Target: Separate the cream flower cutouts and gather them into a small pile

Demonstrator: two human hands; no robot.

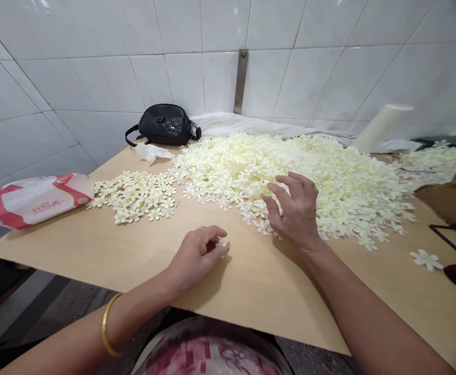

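My left hand (197,256) rests low over the front middle of the wooden table, its fingers curled around a small pale flower (222,242) that shows between thumb and fingertips. To the right, my right hand (295,211) hovers at the near edge of a large heap of pale yellow-white flowers (243,161), its fingers apart and bent, with nothing visible between them. A smaller flat group of the same flowers (142,195) lies left of the heap. One larger white flower (426,260) lies alone at the right.
On the table (95,250), a red and white bag (40,200) lies at the left. A black purse (165,124) and crumpled tissue (153,152) are at the back. A white roll (382,127) leans behind the heap, and a brown object (454,200) with dark wire stands at the right.
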